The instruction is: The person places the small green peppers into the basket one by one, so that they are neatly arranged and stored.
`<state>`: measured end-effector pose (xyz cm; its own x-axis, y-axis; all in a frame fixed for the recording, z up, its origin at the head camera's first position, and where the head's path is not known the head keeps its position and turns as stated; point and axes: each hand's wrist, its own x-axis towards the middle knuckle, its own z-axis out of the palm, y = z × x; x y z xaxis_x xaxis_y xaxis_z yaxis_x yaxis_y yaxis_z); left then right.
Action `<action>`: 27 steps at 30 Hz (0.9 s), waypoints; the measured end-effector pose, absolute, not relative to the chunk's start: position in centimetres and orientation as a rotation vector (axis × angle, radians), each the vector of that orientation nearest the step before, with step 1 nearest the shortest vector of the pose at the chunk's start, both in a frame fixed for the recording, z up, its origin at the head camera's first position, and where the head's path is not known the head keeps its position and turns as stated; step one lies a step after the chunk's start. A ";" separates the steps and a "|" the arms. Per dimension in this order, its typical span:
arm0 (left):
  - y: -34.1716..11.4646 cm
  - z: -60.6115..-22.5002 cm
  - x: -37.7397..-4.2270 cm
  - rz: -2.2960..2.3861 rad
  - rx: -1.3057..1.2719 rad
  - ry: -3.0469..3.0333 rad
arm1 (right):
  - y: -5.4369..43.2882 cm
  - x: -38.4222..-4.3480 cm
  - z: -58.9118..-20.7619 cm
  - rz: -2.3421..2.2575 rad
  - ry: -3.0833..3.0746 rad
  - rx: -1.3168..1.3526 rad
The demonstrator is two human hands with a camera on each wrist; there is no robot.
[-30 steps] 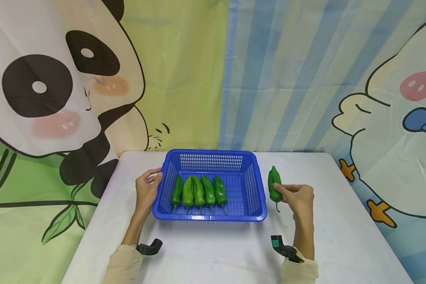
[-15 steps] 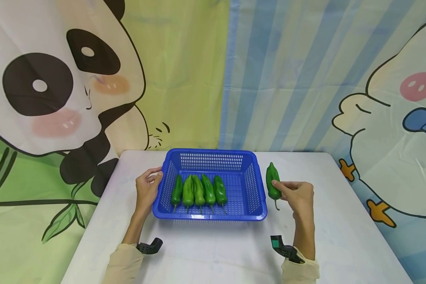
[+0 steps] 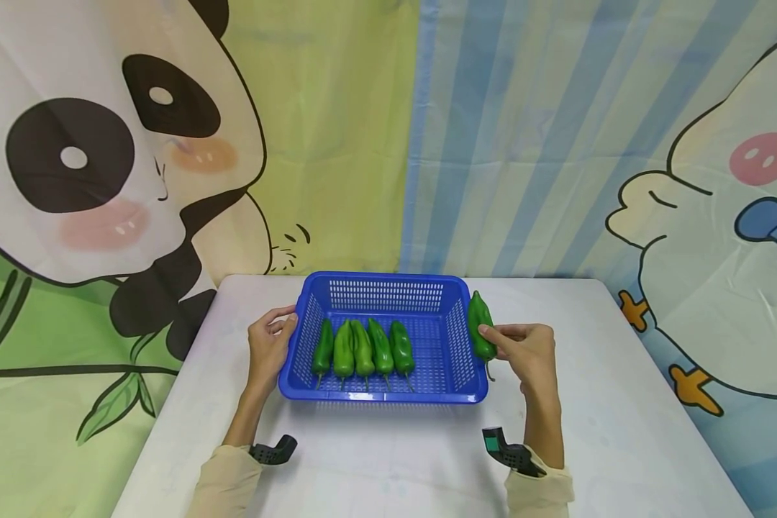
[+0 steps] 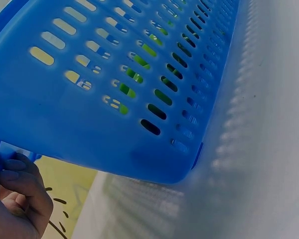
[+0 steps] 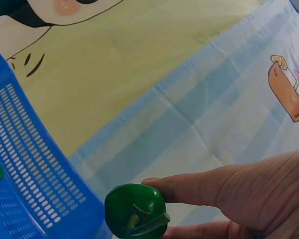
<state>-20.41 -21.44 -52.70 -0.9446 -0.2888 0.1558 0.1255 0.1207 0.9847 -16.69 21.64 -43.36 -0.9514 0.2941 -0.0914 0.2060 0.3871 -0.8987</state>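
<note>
A blue plastic basket point(image 3: 434, 397) with slotted walls stands on the white table. Several green peppers point(image 3: 362, 349) lie side by side in its left and middle part, stems toward the near wall. My left hand point(image 3: 270, 345) grips the basket's left rim; in the left wrist view its curled fingers point(image 4: 27, 186) are at the rim. Between thumb and fingers, my right hand point(image 3: 527, 349) pinches another green pepper point(image 3: 481, 327) just over the basket's right rim, tip pointing away. The right wrist view shows that pepper point(image 5: 134, 209) stem end first, beside the basket wall point(image 5: 35, 164).
The white table point(image 3: 388, 460) ends at a printed curtain point(image 3: 337, 144) with a panda and a white cartoon animal. A black camera mount is on each wrist, the left mount point(image 3: 275, 450) and the right mount point(image 3: 514, 453).
My right hand has moved left and slightly away with its pepper, from beside the basket to over the right rim. My left hand, the basket and the peppers inside stay put.
</note>
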 end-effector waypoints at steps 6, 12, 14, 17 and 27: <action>-21.4 -52.7 -20.4 -1.880 0.166 -2.101 | 20.6 -17.2 -43.5 1.635 -2.560 -0.391; -21.4 -52.7 -20.3 -1.882 0.173 -2.100 | 19.6 -17.5 -43.6 1.660 -2.579 -0.356; -21.4 -52.7 -20.3 -1.885 0.174 -2.101 | 19.2 -17.6 -43.7 1.669 -2.583 -0.349; -21.4 -52.8 -20.3 -1.887 0.174 -2.100 | 18.7 -17.8 -43.8 1.668 -2.597 -0.353; -21.5 -52.8 -20.3 -1.880 0.159 -2.100 | 16.8 -18.9 -44.6 1.659 -2.614 -0.339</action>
<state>-20.32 -21.45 -52.75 -0.9435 -0.2902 0.1599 0.1270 0.1290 0.9835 -18.87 16.83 -44.63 -0.9760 0.1968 -0.0935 0.1684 0.4089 -0.8969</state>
